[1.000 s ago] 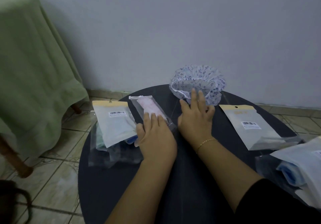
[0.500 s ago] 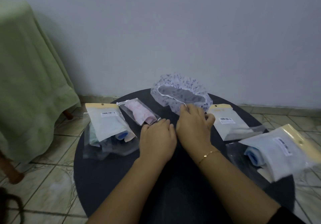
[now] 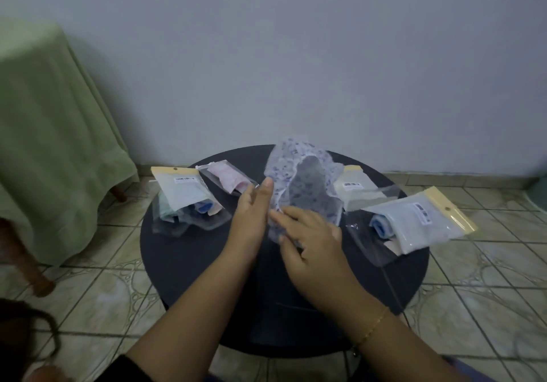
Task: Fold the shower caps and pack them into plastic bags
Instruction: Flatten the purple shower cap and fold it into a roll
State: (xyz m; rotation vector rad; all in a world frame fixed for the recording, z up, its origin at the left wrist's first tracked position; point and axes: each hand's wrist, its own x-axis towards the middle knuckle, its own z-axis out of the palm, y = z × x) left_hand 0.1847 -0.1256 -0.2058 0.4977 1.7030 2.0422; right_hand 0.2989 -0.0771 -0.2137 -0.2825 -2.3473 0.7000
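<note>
A white shower cap with a blue flower print (image 3: 305, 186) is lifted off the round dark table (image 3: 192, 263), its elastic opening facing me. My right hand (image 3: 313, 239) pinches the cap's lower edge with curled fingers. My left hand (image 3: 251, 218) is upright with straight fingers and touches the cap's left side. A clear bag with a folded pink cap (image 3: 231, 178) lies just left of my left hand. To the right lies a flat bag with a yellow header (image 3: 358, 192).
A stack of packed bags (image 3: 185, 201) lies at the table's left edge. Another packed bag with a blue cap (image 3: 414, 221) overhangs the right edge. A green-draped piece of furniture (image 3: 50, 132) stands on the left. Tiled floor surrounds the table, and a wall is close behind.
My right hand has pulled the flowered cap toward me and raised it off the table. My left hand left the pink bag and rose to the cap's side. The view pulled back.
</note>
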